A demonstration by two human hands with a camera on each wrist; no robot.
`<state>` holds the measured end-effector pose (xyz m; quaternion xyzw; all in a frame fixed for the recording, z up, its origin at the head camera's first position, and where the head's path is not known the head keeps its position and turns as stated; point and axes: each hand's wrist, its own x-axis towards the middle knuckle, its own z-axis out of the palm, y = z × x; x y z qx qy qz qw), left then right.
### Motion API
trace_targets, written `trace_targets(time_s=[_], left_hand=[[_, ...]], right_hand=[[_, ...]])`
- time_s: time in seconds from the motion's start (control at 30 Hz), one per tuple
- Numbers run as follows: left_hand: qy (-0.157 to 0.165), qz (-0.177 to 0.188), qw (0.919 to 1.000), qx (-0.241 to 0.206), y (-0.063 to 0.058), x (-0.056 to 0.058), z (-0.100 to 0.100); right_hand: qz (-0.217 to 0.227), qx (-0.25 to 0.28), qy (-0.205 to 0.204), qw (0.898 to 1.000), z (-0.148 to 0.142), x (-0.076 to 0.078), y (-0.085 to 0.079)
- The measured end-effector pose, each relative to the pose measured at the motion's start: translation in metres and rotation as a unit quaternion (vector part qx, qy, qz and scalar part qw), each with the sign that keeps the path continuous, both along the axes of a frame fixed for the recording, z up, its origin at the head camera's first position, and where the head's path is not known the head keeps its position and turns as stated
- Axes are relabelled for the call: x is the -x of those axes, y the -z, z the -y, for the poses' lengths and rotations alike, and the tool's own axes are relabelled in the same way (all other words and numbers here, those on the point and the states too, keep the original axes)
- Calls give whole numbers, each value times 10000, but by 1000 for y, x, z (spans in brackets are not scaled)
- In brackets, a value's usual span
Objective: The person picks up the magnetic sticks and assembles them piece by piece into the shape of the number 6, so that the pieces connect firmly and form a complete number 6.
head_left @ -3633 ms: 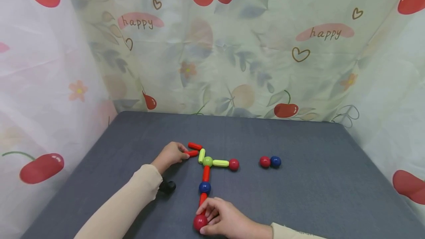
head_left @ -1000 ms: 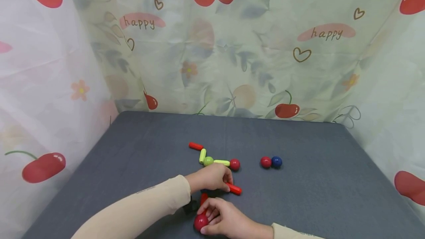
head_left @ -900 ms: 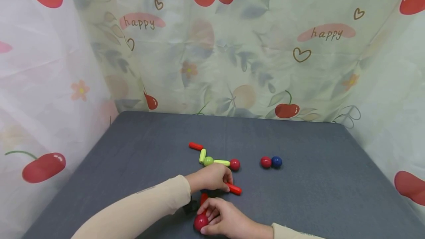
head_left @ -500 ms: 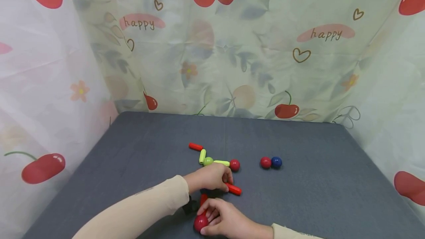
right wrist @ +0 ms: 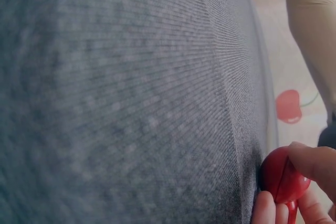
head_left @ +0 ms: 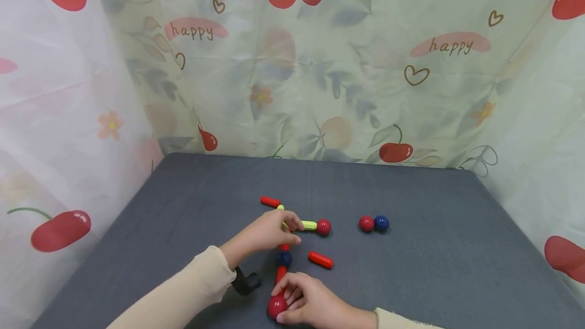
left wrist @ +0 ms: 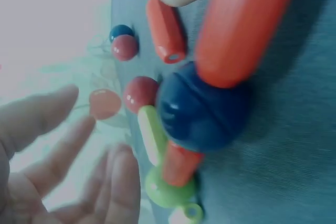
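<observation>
My right hand (head_left: 313, 299) pinches the red ball (head_left: 276, 307) at the near end of a chain of balls and rods. From it a red rod (head_left: 281, 273) runs to a blue ball (head_left: 284, 259), then a shorter-looking red rod leads to a green ball (left wrist: 169, 188), which my left hand mostly hides in the head view. My left hand (head_left: 268, 231) hovers over the chain's far part, fingers spread and holding nothing. A yellow-green rod (head_left: 309, 225) reaches right to another red ball (head_left: 323, 227). One loose red rod (head_left: 321, 260) lies right of the blue ball.
Another red rod (head_left: 270, 201) lies behind the left hand, near the tip of a second yellow-green rod (head_left: 281, 207). A separate red ball (head_left: 366, 224) and blue ball (head_left: 381, 223) sit side by side farther right on the dark table (head_left: 434, 263). Printed curtains surround the table.
My left hand carried a red rod from the far left to right of the blue ball, let go of it there, and moved back left. The right hand kept its hold on the red ball.
</observation>
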<state>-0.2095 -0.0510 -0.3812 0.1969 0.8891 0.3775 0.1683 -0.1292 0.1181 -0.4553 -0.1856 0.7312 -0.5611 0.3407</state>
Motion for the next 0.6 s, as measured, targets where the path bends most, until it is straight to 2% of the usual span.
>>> trace_targets(time_s=[0.03,0.17,0.23,0.3,0.43,0.5,0.6], left_hand=[[-121,25,9999,9,2,-1,4],[-530,185,9984,-28,9,-5,16],[-674,332,9971,-84,14,-8,21],[-773,607,9947,-292,18,-11,25],[-908,1264,9840,-864,27,-16,28],[-933,1465,9790,-1070,30,-17,28],[-975,1624,9745,-1203,33,-18,28]], right_hand=[[8,-41,4,10000,0,-1,-1],[59,73,-69,9999,-4,11,33],[108,94,-53,9999,-5,12,38],[120,38,-48,9999,-4,10,30],[52,-43,1,10000,0,0,1],[-34,-61,23,10000,1,-5,-12],[-61,-134,20,9999,3,-8,-21]])
